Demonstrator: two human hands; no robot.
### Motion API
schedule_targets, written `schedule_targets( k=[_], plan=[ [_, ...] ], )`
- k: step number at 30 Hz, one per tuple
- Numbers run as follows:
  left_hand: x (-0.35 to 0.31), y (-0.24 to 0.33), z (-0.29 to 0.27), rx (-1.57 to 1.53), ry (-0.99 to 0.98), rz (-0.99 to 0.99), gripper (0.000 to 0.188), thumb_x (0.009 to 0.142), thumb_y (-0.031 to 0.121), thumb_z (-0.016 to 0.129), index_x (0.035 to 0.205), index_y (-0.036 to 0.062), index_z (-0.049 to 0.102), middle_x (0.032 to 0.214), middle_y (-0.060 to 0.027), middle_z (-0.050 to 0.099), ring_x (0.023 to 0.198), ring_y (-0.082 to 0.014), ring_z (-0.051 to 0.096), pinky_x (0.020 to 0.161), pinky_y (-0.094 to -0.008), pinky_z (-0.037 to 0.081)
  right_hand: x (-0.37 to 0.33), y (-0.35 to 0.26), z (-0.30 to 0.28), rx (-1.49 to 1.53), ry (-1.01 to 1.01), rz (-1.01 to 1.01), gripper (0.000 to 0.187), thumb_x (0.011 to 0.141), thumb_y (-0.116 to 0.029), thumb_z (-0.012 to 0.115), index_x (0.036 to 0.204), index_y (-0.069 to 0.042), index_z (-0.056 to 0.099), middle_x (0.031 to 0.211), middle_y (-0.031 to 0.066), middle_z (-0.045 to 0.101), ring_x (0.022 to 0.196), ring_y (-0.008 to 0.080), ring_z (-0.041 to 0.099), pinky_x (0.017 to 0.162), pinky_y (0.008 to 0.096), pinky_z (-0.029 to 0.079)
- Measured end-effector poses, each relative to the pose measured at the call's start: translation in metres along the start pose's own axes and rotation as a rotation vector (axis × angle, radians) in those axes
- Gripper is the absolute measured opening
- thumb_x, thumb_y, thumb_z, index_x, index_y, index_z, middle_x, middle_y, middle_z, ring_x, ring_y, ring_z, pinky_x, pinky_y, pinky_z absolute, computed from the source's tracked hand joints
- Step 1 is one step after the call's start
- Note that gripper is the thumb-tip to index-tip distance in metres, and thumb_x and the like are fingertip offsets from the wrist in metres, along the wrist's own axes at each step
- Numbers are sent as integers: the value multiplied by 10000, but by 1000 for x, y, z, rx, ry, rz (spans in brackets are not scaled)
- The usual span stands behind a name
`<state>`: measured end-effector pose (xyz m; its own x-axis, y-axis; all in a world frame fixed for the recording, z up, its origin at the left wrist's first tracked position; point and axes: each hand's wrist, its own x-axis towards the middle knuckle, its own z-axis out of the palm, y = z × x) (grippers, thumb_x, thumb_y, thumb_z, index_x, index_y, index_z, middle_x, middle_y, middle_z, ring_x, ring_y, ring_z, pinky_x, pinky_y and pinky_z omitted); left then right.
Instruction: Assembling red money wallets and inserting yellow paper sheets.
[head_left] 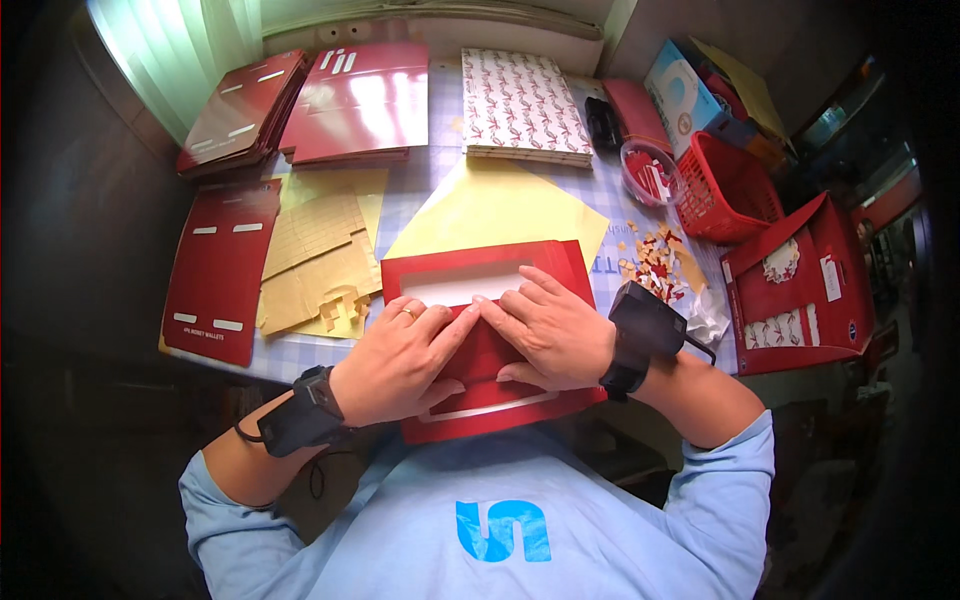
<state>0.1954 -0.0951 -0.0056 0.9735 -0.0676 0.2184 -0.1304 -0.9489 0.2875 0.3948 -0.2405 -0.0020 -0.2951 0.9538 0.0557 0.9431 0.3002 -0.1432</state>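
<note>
A red card box blank (500, 258) lies in front of me at the table's near edge. White shows through the long cut-out in its far part, and a pale slot runs along its near part. My left hand (405, 350) holds it from the left, fingers bent over the card and thumb nearer to me. From the right, my right hand (550, 330) grips the same blank in a like way. The two index fingertips almost meet just below the cut-out. What lies under my palms is hidden. Beneath the blank's far side rests a yellow sheet (490, 205).
Stacked red card blanks (365, 100) and a patterned stack (520, 100) stand at the back. Tan card pieces (310, 250) lie left. To the right are small scraps (655, 260), a clear tub (650, 175), a red basket (730, 190) and a folded red box (800, 290).
</note>
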Motion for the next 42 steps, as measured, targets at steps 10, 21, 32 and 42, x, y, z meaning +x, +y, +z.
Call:
schedule_targets(
  k=[10,21,32,42],
  plan=[
    [-3,-10,9,-88,-61,-23,763,817,338,731,1410,-23,417,1044,-164,512,939,-315,508,877,-392,404,2,5,4,55,0,-3,779,728,-377,777,1308,45,471,983,114,558,964,269,561,880,380,413],
    [-1,-10,8,-126,-54,-17,723,795,294,739,1385,-10,451,1040,-153,525,944,-321,515,880,-396,413,1,3,2,65,-36,-14,716,752,-360,753,1285,31,476,973,123,561,930,285,570,846,381,429],
    [-2,-10,3,-244,-60,-70,683,794,252,738,1374,11,470,1175,-183,528,1071,-351,512,951,-412,419,0,4,-7,76,-44,-4,694,765,-359,737,1280,45,505,1012,129,581,959,285,567,848,393,438],
    [-3,-8,10,-239,57,-69,591,836,331,712,1293,6,528,1171,-193,547,1061,-352,541,950,-429,432,-24,17,-17,236,59,-37,571,718,-159,721,1244,-7,559,1175,167,578,1158,338,535,1111,495,319]
  ],
)
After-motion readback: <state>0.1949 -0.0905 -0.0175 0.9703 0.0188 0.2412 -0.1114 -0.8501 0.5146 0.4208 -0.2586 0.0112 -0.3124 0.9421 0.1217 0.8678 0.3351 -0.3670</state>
